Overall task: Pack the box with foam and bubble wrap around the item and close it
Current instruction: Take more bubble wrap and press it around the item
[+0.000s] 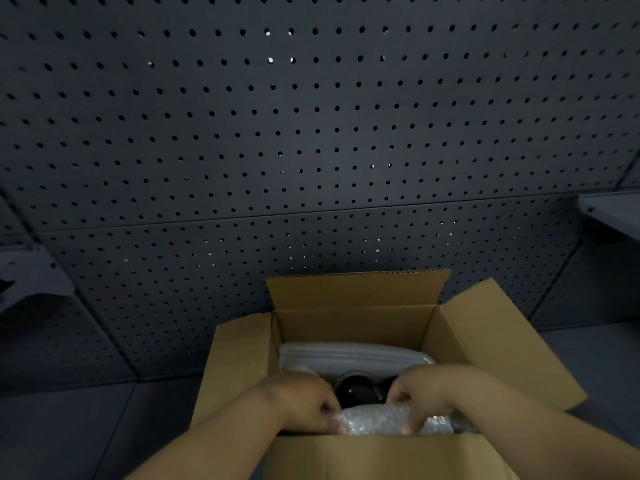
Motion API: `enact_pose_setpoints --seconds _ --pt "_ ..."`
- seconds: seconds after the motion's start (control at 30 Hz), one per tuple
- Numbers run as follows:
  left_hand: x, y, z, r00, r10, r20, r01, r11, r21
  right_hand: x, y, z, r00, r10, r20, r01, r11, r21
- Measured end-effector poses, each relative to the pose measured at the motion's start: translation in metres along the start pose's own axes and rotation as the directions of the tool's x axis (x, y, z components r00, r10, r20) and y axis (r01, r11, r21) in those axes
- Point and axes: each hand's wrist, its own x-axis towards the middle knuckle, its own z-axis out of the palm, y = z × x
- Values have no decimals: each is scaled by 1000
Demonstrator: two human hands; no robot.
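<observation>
Both my hands are down in the open cardboard box (353, 320), flaps up and splayed out. My left hand (304, 400) pinches the left end of the bubble wrap (374, 419), my right hand (420, 393) has fingers curled over its right part — the wrap lies along the box's near wall. The black item (358, 391) sits mid-box, between the wrap and the white foam (353, 355) at the far wall. Box sits on the dark table (69, 427), near its front edge — perforated panel (311, 133) behind.
</observation>
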Motion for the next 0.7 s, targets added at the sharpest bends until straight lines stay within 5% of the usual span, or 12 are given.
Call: enact_pose_setpoints --seconds 0.17,0.37,0.57,0.7 --pt "3 4 6 997 47 -56 -40 993 107 7 -6 11 997 -27 -72 25 1000 -18" --pt "11 5 19 986 92 -137 -66 980 186 8 -25 14 995 -15 -95 -14 955 -296" --pt "15 0 18 989 71 -128 -64 996 59 -8 2 0 998 61 5 -61 989 133" --pt "13 -2 9 999 29 -42 -32 998 -59 -10 11 -2 996 88 1 -87 985 147"
